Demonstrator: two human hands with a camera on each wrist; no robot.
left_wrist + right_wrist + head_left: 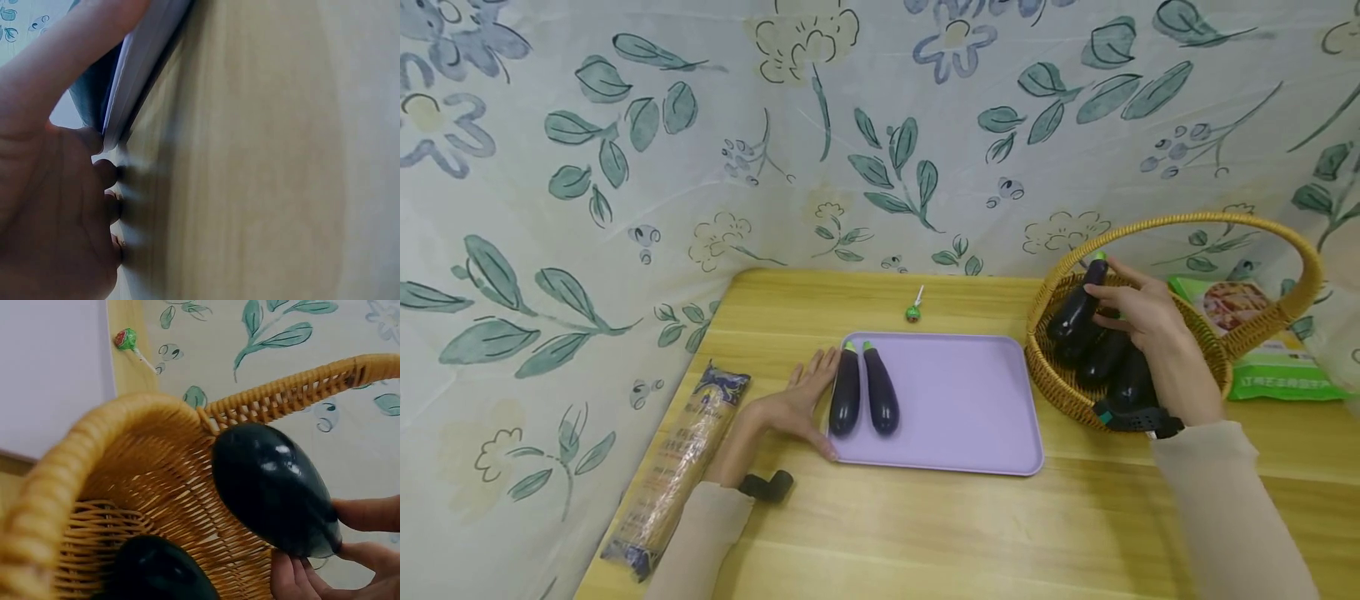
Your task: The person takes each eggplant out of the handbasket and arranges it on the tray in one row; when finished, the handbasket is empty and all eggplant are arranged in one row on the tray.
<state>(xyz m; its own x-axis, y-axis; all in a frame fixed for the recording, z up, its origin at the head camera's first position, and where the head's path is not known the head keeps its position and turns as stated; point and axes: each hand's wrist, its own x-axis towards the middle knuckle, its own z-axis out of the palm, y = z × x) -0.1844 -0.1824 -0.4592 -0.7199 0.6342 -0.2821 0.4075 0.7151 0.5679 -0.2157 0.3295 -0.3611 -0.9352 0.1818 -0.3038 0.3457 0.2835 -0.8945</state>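
Note:
My right hand (1138,308) pinches an eggplant (1078,306) near its green stem end, over the left part of a wicker basket (1045,367). In the right wrist view the held eggplant (272,487) is tilted at the basket's rim, thumb on one side and fingers on the other. Several more eggplants (1105,358) lie in the basket below. On a lilac tray (962,400) two eggplants (846,392) lie side by side at the left end. My left hand (797,404) rests with spread, fairly straight fingers against the tray's left edge.
A lollipop (913,310) lies behind the tray. Left of my left forearm is a long pack of noodles (681,467). A green food bag (1262,333) lies behind the basket at the right. The basket's tall handle (1195,218) arches over its opening. A floral cloth (880,150) hangs behind the table.

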